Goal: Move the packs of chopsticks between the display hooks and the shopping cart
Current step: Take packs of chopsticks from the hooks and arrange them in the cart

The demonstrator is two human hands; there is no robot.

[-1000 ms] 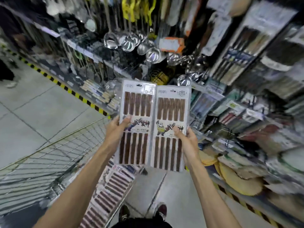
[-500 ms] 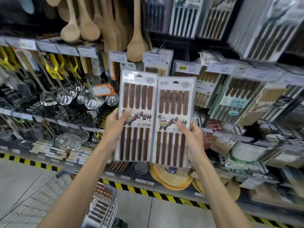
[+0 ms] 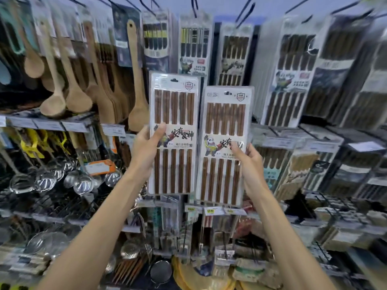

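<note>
Two packs of wooden chopsticks are held upright and face-on before the display, both to the right of the long wooden spatula (image 3: 137,80) that hangs there. The left pack (image 3: 173,114) is just right of the spatula's blade. It is pinched at its left edge by the left hand (image 3: 144,153), with the thumb laid across the printed band and the fingers hidden behind. The right pack (image 3: 225,126), farther right of the spatula and a little lower, is just beside the first. It is pinched at its right edge by the right hand (image 3: 250,166) in the same manner. Each grip is thus closed on its own pack. The display hooks (image 3: 194,9) are seen up and to the right of the spatula's handle, well above both packs, and other packs hang from them. The shopping cart is not in view.

The step in hand is judged to be hanging the packs on the hooks. It is best done one pack at a time. The hang slot (image 3: 174,80) at the top of the card should be raised to a hook tip, the pack kept square to the rod, then slid on. Because each card is gripped near its middle, its top may flex, so the slot should be guided slowly.
</note>
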